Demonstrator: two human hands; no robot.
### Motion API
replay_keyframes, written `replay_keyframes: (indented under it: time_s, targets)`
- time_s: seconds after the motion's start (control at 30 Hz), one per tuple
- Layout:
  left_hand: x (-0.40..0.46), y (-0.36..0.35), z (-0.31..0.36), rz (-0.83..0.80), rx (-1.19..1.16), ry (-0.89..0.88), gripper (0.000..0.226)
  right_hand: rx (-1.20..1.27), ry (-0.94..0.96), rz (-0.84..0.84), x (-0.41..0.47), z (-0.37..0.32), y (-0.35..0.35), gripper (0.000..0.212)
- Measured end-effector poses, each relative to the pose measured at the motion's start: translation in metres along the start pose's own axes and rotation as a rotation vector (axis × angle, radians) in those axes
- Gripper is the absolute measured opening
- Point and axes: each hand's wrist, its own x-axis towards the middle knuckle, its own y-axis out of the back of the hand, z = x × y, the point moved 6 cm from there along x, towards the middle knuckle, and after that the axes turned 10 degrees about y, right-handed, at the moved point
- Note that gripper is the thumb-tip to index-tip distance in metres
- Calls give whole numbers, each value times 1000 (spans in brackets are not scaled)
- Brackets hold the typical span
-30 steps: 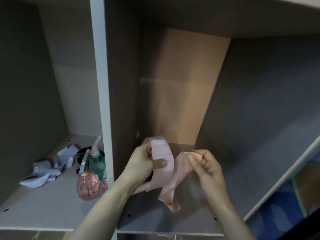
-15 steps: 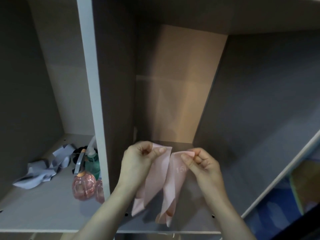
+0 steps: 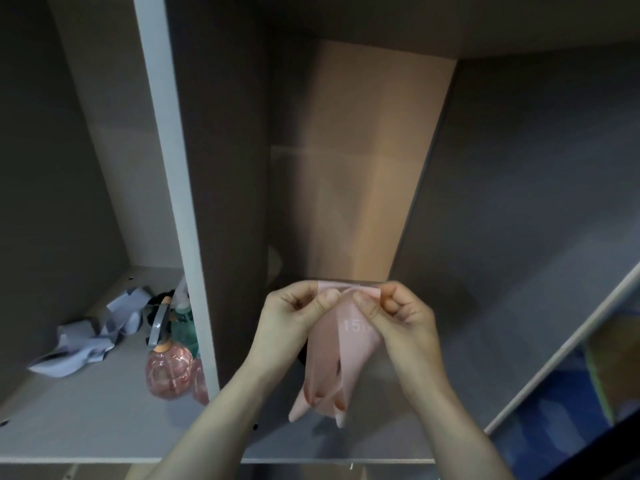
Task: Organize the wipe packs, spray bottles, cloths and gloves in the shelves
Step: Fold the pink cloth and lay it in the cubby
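Both hands [image 3: 346, 317] pinching glove [image 3: 341, 362] top.

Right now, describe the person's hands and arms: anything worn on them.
Both forearms are bare, with no sleeves in view. The left hand and right hand wear no gloves, rings, watch or bands that I can see. Fingernails look short and unpainted.

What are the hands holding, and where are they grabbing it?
Both hands, left and right, pinch a pink glove at its top edge, the cuff end; its fingers hang down.
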Motion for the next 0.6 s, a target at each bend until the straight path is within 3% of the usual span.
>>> replay_keyframes:
  time_s: [0.13, 0.3, 0.43, 0.6]
  targets:
    - [5, -5, 0, -34, 37, -18, 30, -41, 25, 38, 6, -2, 1, 10]
    - [18, -1, 21, 146, 53, -70, 16, 92, -1, 58, 4, 3, 3, 25]
    - [32, -4, 52, 170, 19, -105, 29, -49, -149, -93, -18, 38, 0, 24]
    - [49, 7, 79, 280, 39, -174, 25, -252, -190, -207, -32, 68, 6, 16]
